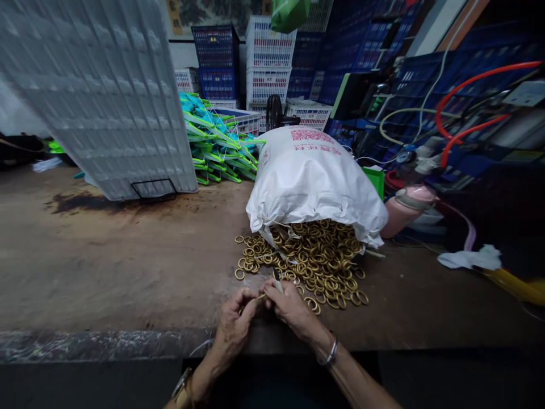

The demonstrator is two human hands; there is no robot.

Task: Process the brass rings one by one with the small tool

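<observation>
Over the near part of the table, my left hand (pixel 237 315) is closed, pinching what looks like a gold-coloured ring (pixel 260 297) seen edge-on. My right hand (pixel 293 307) is closed around a slim tool (pixel 278 280) with a pale body and a black end; its exact kind is unclear. The fingertips of both hands almost meet at the ring. Just beyond them, a heap of gold-coloured rings (pixel 327 261) spills from the open mouth of a white woven sack (pixel 315 182), which lies on its side with red print on top.
Left of the sack stands a tall translucent ribbed panel (pixel 110 102), with bright green and turquoise pieces (pixel 221 142) piled behind it. A pink bottle (pixel 409 207) and red hoses (pixel 447 125) are at the right. Blue and white crates (pixel 270 62) are stacked behind. The table's worn front edge (pixel 106 346) runs nearby.
</observation>
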